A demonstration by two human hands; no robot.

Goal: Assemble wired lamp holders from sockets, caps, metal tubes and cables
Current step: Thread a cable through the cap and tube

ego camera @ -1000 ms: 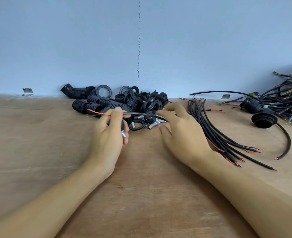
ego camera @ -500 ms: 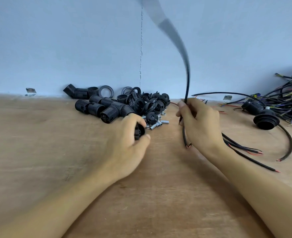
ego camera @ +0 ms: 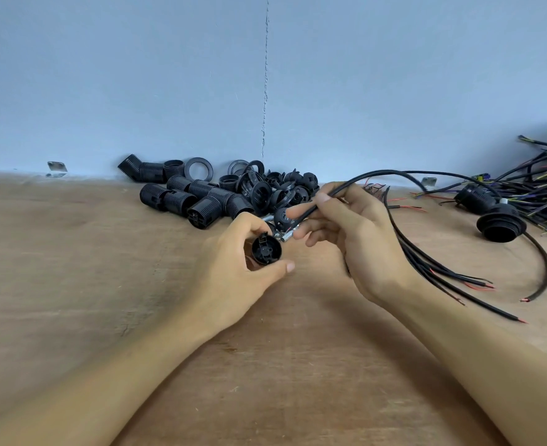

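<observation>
After swinging cable (ego camera: 378, 172) down from overhead, pinches it near its end in right grip (ego camera: 356, 239), curls left grip (ego camera: 233, 268) round cap (ego camera: 266, 249) just in front of socket pile (ego camera: 201, 201); looks ready for threading.

The left hand (ego camera: 233, 268) no longer holds a cable by the parts pile (ego camera: 220, 194). It has drawn back toward the front edge of the bench (ego camera: 105, 284) and grips a black cap (ego camera: 266, 250), hollow side toward the camera. The right hand (ego camera: 356, 239) has lifted off the bench and pinches a black cable (ego camera: 349, 184), which has swung down from overhead and now arcs toward the right edge.
</observation>
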